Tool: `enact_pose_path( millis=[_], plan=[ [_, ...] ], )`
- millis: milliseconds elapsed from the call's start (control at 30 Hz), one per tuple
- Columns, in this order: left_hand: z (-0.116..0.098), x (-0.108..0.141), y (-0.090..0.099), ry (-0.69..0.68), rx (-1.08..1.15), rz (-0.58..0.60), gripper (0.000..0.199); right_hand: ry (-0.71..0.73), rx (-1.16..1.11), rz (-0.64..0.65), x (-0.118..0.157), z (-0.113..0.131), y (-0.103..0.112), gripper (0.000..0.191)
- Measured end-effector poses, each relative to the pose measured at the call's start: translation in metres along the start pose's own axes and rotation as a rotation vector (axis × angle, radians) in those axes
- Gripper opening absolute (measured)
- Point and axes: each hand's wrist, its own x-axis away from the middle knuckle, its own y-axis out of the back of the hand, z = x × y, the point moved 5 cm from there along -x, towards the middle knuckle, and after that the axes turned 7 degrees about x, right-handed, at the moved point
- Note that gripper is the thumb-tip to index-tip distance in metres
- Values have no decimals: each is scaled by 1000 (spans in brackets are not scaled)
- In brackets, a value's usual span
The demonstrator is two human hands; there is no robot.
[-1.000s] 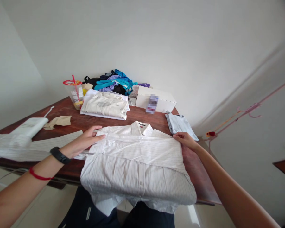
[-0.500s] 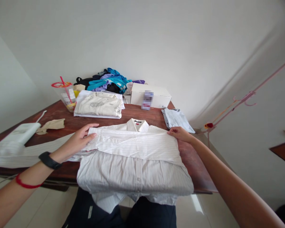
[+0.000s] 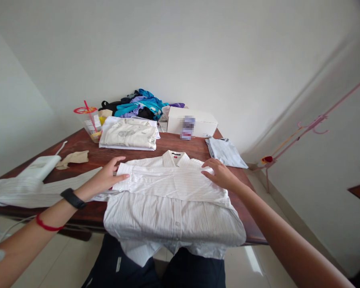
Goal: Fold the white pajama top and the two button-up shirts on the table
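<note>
A white striped button-up shirt [image 3: 174, 216] lies front up on the wooden table, its collar away from me and its lower edge hanging over the near edge. One sleeve is laid flat across the chest, with its cuff on the left; the other sleeve stretches out to the left. My left hand [image 3: 109, 176] is open at the cuff, its thumb lying on the fabric and its index finger stretched out beyond it. Over the shirt's right shoulder, my right hand [image 3: 219, 173] is open, with thumb and fingers apart.
Folded pale clothes [image 3: 129, 134] lie behind the shirt, beside a plastic cup [image 3: 91, 124] with a red straw. A heap of clothes [image 3: 141, 104], a white box [image 3: 208, 122] and a folded light-blue garment [image 3: 226, 153] are farther back. A white packet [image 3: 40, 168] lies left.
My right hand has let go of the fabric at the shoulder and moved slightly left, its fingers spreading. My left hand stays by the cuff. The view has shifted slightly.
</note>
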Motion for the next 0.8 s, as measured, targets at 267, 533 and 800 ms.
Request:
enact_pose_path(
  millis=[267,533,800],
  plan=[
    [-8,3,1,8,32,88,79,39,-6,37,3,27,-4,25],
    [-21,17,1,66,157,123,78,-209,-200,269,-16,-44,-13,31],
    [-16,3,-9,56,158,128,78,-276,-637,365,1,-72,11,45]
  ],
)
